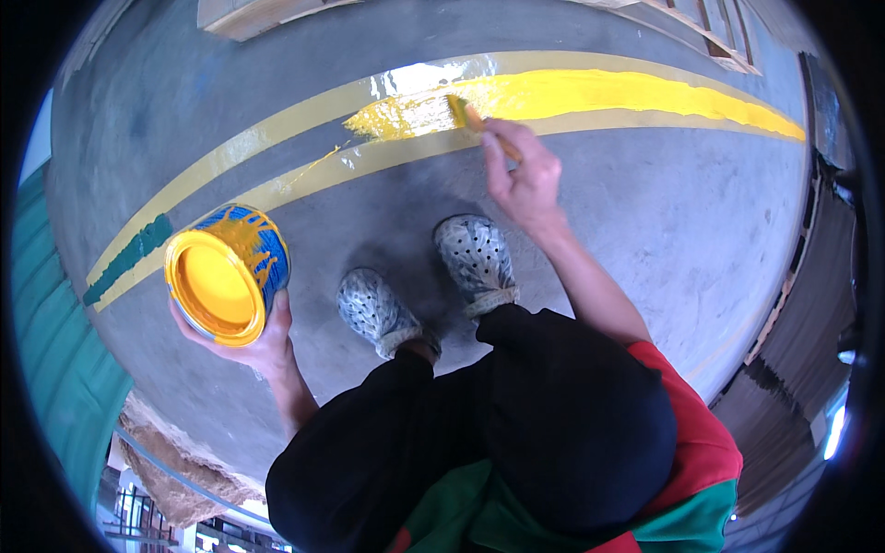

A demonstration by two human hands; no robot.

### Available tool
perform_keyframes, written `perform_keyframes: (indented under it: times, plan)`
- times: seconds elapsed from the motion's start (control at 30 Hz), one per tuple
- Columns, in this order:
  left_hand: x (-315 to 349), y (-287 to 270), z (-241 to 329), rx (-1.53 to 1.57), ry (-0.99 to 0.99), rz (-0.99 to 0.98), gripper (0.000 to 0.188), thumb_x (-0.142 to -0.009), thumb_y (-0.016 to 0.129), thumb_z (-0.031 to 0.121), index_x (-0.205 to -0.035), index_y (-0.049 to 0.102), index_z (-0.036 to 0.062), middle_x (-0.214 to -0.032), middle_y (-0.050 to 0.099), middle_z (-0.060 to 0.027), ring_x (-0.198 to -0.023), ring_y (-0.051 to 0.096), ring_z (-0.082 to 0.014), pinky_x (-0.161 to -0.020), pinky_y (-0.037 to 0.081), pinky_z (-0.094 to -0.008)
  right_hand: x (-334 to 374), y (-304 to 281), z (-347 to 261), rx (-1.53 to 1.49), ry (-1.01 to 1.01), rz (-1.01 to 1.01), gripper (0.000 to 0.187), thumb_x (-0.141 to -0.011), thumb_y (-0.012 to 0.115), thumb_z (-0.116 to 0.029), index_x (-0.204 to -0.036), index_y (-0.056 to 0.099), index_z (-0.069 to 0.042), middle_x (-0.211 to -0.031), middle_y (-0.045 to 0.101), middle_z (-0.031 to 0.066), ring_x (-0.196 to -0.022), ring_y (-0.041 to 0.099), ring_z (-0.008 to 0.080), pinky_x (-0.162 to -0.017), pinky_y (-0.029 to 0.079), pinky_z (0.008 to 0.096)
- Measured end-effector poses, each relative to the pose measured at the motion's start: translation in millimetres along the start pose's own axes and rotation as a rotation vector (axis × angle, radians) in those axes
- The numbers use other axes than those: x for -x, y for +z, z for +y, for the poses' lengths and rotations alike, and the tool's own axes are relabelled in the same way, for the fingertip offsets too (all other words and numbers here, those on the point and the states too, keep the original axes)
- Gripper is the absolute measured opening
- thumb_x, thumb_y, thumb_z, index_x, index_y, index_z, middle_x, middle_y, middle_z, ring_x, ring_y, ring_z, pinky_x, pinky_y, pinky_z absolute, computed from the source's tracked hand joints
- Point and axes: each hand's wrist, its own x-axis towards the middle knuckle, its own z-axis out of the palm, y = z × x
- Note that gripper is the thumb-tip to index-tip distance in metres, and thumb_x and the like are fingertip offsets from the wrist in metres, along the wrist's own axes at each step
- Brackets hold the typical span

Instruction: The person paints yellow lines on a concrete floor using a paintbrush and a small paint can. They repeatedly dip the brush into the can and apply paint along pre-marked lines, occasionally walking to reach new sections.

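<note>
**Brush [472,116] on the bright yellow stripe [618,90], paint can [267,249] in the left hand [265,352]!**

And here's the right hand [529,180], out ahead of the shoes, pinching the brush by its handle; the bristles point left and appear to meet the glossy paint near the stripe's ragged left end; to the right the yellow runs on solid, between two paler bands [235,150] on the grey floor [636,203]. Over to the left hand — it cradles the can from below, thumb up one side, fingers round the other; the mouth faces the camera, yellow paint showing inside, drips streaking the blue wall; a thin yellow streak [316,169] crosses the floor between can and brush. Further left, a dark green patch [134,256] lies between the bands; below centre stand two patterned clogs [472,253], near each other but apart — and wooden pallets [701,37] sit along the top edge, green sheeting [64,341] down the left.
</note>
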Motion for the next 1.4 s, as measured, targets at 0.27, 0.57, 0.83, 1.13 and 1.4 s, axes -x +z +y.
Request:
perform_keyframes:
  times: [0.27, 0.57, 0.83, 1.13, 1.4]
  plan:
    - [0, 3, -1, 0.060, -0.005, 0.027, 0.119, -0.060, 0.092, 0.032, -0.153, 0.022, 0.0058, -0.147, 0.040, -0.0163, -0.136, 0.044, -0.0311, -0.117, 0.036, -0.0471, -5, -20, 15, 0.124, -0.057, -0.004, 0.017, -0.086, 0.069, 0.002, -0.103, 0.068, 0.001, -0.094, 0.073, 0.0162, -0.079, 0.073, 0.0289, -0.068, 0.059, 0.0362]
    - [-2, 3, 7, 0.078, -0.034, 0.009, 0.121, -0.058, 0.092, 0.030, -0.153, 0.021, 0.0057, -0.148, 0.040, -0.0162, -0.136, 0.044, -0.0304, -0.117, 0.035, -0.0464, -6, 71, -22, -0.057, -0.101, -0.129, 0.015, -0.088, 0.068, -0.002, -0.103, 0.069, -0.002, -0.092, 0.072, 0.0156, -0.075, 0.072, 0.0287, -0.066, 0.059, 0.0355]
    - [-3, 0, 9, 0.092, -0.032, 0.019, 0.121, -0.058, 0.092, 0.030, -0.153, 0.021, 0.0052, -0.148, 0.039, -0.0164, -0.136, 0.043, -0.0302, -0.117, 0.034, -0.0465, -17, 100, -43, -0.277, 0.069, -0.100, 0.013, -0.092, 0.068, -0.009, -0.100, 0.071, 0.000, -0.088, 0.072, 0.0161, -0.073, 0.072, 0.0276, -0.064, 0.057, 0.0330]
    - [0, 1, 2, 0.016, -0.035, 0.033, 0.118, -0.057, 0.091, 0.025, -0.153, 0.025, 0.0058, -0.146, 0.042, -0.0160, -0.135, 0.045, -0.0315, -0.117, 0.036, -0.0473, -22, -84, 59, 0.105, 0.369, 0.143, 0.016, -0.095, 0.067, -0.008, -0.103, 0.071, 0.005, -0.089, 0.075, 0.0170, -0.079, 0.075, 0.0174, -0.067, 0.060, 0.0287]
    - [-3, 7, 2, 0.057, -0.011, 0.003, 0.115, -0.062, 0.091, 0.030, -0.153, 0.024, 0.0063, -0.147, 0.042, -0.0159, -0.134, 0.046, -0.0315, -0.116, 0.038, -0.0482, -26, -92, 99, 0.536, 0.027, -0.025, 0.011, -0.085, 0.065, -0.001, -0.095, 0.064, -0.004, -0.079, 0.065, 0.0126, -0.064, 0.066, 0.0261, -0.057, 0.056, 0.0361]
